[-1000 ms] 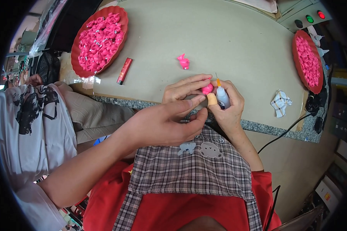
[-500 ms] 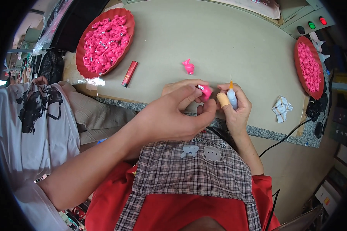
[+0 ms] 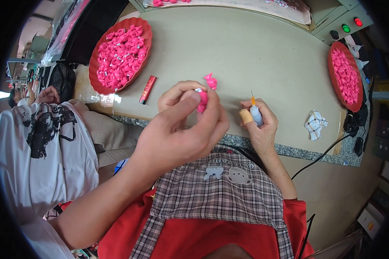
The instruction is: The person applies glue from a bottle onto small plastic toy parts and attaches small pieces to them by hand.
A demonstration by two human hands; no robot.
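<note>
My left hand [image 3: 173,96], largely hidden behind a co-worker's hand [image 3: 181,136], has its curled fingers against a small pink molded piece [image 3: 202,102] with a silvery spot. The co-worker's fingers and thumb close on the same piece, so who bears it is hard to tell. My right hand [image 3: 266,129] grips a squeeze bottle [image 3: 256,115] with an orange needle tip pointing up and away. A tan cot covers my right thumb. Beyond the hands, another pink piece [image 3: 211,81] with pointed tips lies on the grey-green tabletop [image 3: 246,52].
A scalloped red tray [image 3: 148,45] of pink pieces stands far left, another red tray [image 3: 332,71] at right. Near the left tray lies a red stick-shaped item [image 3: 148,90]. A checked cloth [image 3: 316,124] and a black cable [image 3: 320,157] are at right. The co-worker sits at left.
The co-worker's hand, the pink piece and my left hand have moved left, away from the bottle. My right hand has shifted slightly left and keeps hold of the bottle.
</note>
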